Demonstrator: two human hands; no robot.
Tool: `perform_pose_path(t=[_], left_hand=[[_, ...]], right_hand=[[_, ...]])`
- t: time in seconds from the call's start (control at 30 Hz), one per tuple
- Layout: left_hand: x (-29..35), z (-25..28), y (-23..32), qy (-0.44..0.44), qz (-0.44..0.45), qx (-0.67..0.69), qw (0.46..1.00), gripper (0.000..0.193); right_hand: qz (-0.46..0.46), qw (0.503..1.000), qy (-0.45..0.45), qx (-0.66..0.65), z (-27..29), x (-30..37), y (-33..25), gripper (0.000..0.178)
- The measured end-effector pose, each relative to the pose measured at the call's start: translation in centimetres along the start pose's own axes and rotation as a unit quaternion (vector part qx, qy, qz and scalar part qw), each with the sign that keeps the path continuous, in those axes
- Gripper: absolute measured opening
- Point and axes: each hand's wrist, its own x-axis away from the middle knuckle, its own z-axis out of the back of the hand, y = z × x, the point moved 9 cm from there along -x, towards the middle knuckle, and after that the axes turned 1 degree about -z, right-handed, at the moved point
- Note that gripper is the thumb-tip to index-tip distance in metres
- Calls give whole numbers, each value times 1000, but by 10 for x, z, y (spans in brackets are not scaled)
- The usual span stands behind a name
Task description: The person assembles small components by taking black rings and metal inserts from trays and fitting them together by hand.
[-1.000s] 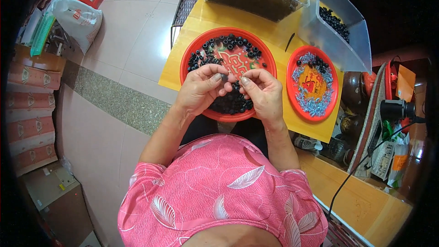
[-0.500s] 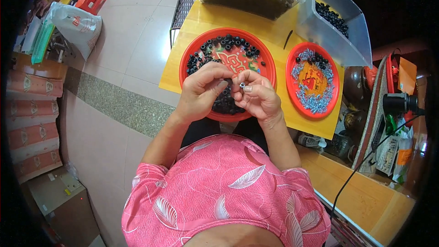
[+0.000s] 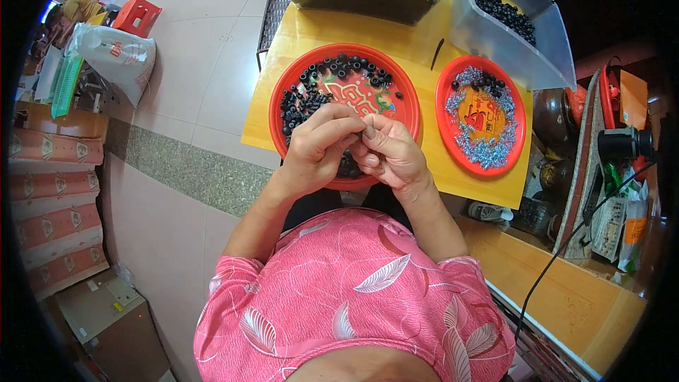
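Observation:
My left hand and my right hand meet fingertip to fingertip above a large red plate. Thumbs and forefingers are pinched together, and whatever small piece lies between them is hidden by the fingers. Round black hollow caps lie along the far and left sides of the plate, with more partly covered under my hands. To the right, a smaller red oval plate bears a ring of tiny silvery-blue pieces. A few black caps sit at its far end.
A clear bin of black caps stands at the table's far edge. Another clear bin is to its right. A thin dark strip lies on the yellow tabletop. A black device with a cable is at the right.
The small silvery piece seen at my right fingertips is now covered. My right thumb and fingers have closed in against the left fingertips. The whole view has shifted slightly.

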Motion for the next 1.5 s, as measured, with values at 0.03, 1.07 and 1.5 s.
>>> perform_pose_path(t=[0.03,1.07,1.5], left_hand=[[2,1,0,10,-4,-3,1000,22],[64,8,-75,155,284,459,827,21],[63,1,-65,142,256,519,803,19]], right_hand=[[3,1000,-5,-6,-1,0,0,16],[61,955,147,248,7,-4,-33,12],[118,908,112,385,-28,3,-23,10]])
